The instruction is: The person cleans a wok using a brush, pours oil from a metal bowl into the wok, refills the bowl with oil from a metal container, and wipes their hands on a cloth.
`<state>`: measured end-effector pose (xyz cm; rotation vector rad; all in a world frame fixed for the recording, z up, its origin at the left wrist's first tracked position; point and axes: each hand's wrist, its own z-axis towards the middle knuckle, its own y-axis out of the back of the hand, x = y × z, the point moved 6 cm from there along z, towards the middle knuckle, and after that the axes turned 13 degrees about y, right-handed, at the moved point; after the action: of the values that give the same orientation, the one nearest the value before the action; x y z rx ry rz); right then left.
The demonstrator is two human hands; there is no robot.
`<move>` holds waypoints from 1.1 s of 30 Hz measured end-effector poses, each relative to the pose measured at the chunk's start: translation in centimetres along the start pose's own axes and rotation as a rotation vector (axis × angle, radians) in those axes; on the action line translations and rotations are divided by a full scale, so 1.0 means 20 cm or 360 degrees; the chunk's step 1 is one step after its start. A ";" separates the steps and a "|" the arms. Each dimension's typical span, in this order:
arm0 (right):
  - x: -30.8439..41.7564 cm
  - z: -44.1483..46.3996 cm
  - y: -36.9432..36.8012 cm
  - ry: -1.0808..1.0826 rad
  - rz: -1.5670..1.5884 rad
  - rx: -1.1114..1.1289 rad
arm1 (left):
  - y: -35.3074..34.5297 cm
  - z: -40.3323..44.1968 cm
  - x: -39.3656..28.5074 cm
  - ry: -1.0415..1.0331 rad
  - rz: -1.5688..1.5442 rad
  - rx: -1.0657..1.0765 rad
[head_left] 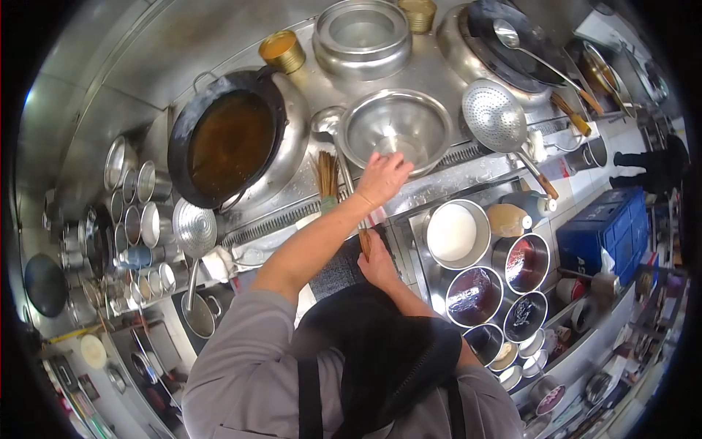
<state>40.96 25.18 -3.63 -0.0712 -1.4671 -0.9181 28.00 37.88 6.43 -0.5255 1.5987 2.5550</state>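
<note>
My left hand (384,178) reaches forward with its fingers curled over the near rim of a wide stainless steel bowl (428,135). The bowl's inside is shiny and reflects light. Closer to my body, my right hand (377,262) is closed around the wooden handle of a ladle (328,123). The ladle's metal shaft runs forward under my left wrist, and its cup lies to the left of the bowl. A bamboo brush (326,175) stands beside the shaft, partly behind my left forearm.
A wok of dark liquid (230,150) sits left. Perforated skimmers (494,115) lie on both sides. A lidded steel pot (363,36) and an open tin (282,50) stand behind. To the right are a pot of white contents (458,233), sauce pots (474,296) and a blue crate (603,230).
</note>
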 end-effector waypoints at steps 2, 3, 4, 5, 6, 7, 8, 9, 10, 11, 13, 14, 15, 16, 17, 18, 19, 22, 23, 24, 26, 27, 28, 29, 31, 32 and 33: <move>0.00 0.03 -0.03 -0.0236 0.0188 0.0127 | -0.05 -0.08 0.02 0.0053 0.0018 0.0120; 0.01 0.04 -0.03 -0.0356 0.0273 0.0186 | -0.07 -0.11 0.04 0.0102 0.0023 0.0199; 0.03 0.07 -0.04 -0.0382 0.0277 0.0189 | -0.09 -0.13 0.07 0.0149 0.0025 0.0276; 0.03 0.08 -0.05 -0.0405 0.0279 0.0191 | -0.10 -0.15 0.09 0.0197 0.0026 0.0351; 0.04 0.08 -0.06 -0.0430 0.0282 0.0197 | -0.13 -0.16 0.11 0.0272 0.0092 0.0493; 0.05 0.08 -0.07 -0.0449 0.0274 0.0216 | -0.13 -0.19 0.14 0.0328 0.0063 0.0577; 0.05 0.08 -0.08 -0.0462 0.0266 0.0233 | -0.13 -0.20 0.16 0.0383 0.0038 0.0655; 0.06 0.09 -0.09 -0.0471 0.0258 0.0245 | -0.12 -0.21 0.19 0.0433 0.0014 0.0730; 0.07 0.10 -0.10 -0.0423 0.0277 0.0224 | -0.12 -0.22 0.21 0.0460 -0.0013 0.0813; 0.08 0.10 -0.10 -0.0379 0.0297 0.0200 | -0.04 -0.21 0.20 0.0502 -0.0138 0.0692; 0.11 0.13 -0.09 -0.0273 0.0384 0.0111 | 0.15 -0.16 0.16 0.0561 -0.0388 0.0445; 0.12 0.16 -0.08 -0.0215 0.0450 0.0047 | 0.35 -0.12 0.12 0.0584 -0.0482 0.0114; 0.12 0.17 -0.07 -0.0159 0.0518 -0.0018 | 0.52 -0.13 0.15 0.0631 -0.0543 -0.0223; 0.11 0.18 -0.07 -0.0171 0.0600 -0.0058 | 0.67 -0.15 0.19 0.0675 -0.0599 -0.0564; 0.09 0.19 -0.08 -0.0178 0.0686 -0.0086 | 0.79 -0.21 0.26 0.0903 -0.0822 -0.0772; 0.16 0.21 -0.07 -0.0335 0.1020 -0.0071 | 0.90 -0.28 0.33 0.1050 -0.0732 -0.0952; 0.23 0.23 -0.05 -0.0514 0.1336 -0.0080 | 0.91 -0.37 0.43 0.1279 -0.0842 -0.1093; 0.34 0.30 0.02 -0.0598 0.1710 -0.0042 | 0.66 -0.57 0.67 0.1368 -0.0586 -0.0851; 0.36 0.33 0.06 -0.0590 0.1792 -0.0017 | 0.55 -0.62 0.66 0.1320 -0.0333 -0.0710; 0.38 0.36 0.09 -0.0587 0.1872 0.0004 | 0.46 -0.66 0.64 0.1269 -0.0087 -0.0560; 0.44 0.38 0.18 -0.0616 0.1935 0.0037 | 0.33 -0.76 0.63 0.1539 -0.0042 -0.0189; 0.45 0.38 0.20 -0.0607 0.1959 0.0050 | 0.25 -0.81 0.62 0.1665 -0.0030 0.0012; 0.46 0.38 0.22 -0.0594 0.1981 0.0057 | 0.20 -0.84 0.65 0.1709 -0.0041 0.0167; 0.45 0.37 0.24 -0.0579 0.2005 0.0061 | 0.18 -0.85 0.67 0.1723 -0.0178 0.0204; 0.44 0.34 0.27 -0.0495 0.2055 0.0056 | 0.13 -0.87 0.69 0.1746 -0.0440 0.0289; 0.47 0.33 0.29 -0.0461 0.2057 0.0030 | 0.15 -0.84 0.66 0.1774 -0.0445 0.0440; 0.48 0.33 0.29 -0.0423 0.2062 0.0011 | 0.12 -0.84 0.66 0.1755 -0.0426 0.0428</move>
<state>37.40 28.17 8.60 -1.0364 -1.2863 0.1731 19.07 20.38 -2.46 -2.1600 1.8323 1.8125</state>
